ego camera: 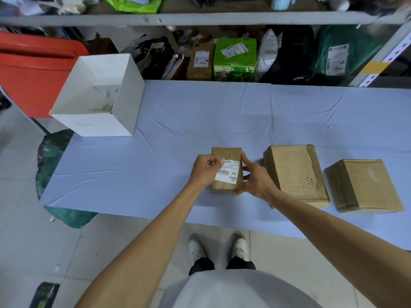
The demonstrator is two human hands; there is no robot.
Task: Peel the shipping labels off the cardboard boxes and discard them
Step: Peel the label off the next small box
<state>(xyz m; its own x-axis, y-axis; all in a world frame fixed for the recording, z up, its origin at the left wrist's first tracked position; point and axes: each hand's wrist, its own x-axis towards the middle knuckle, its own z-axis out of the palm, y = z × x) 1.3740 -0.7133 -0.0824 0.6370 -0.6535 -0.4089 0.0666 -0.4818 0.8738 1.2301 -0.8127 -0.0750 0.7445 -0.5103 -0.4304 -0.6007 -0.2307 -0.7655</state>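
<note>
- Hidden parts: the left grip [205,172] covers the left edge of the shipping label [231,175] and part of its barcode. The right grip [255,181] masks the right side wall of the small cardboard box [226,154].
- Cut off: the table [155,152], under a pale blue cloth, runs out of the picture at its right end. The right forearm crosses the near-left corner of the middle box [295,172].
- Hard to read: on the label we make out "27/42", "MX" and "MXRC 03". The finer print is too small, and we cannot tell whether the grey marks inside the white open box [97,121] are dirt or scraps.
- Label: white and rectangular with black print, it lies on top of the small cardboard box and covers its near half. Its far edge looks ragged, and just beyond it the brown cardboard shows a small torn patch.
- Left grip: thumb and curled fingertips pinch the label's far-left corner.
- Right grip: the fingers curl round the box's right side, index at the far end and thumb at the near-right corner, and hold it down.
- Position: the small cardboard box stands close to the table's near edge, about midway along what we see. The middle box is just to its right and the right box [364,185] lies beyond that, and both are brown and taped.
- The white open box sits at the table's far-left corner.
</note>
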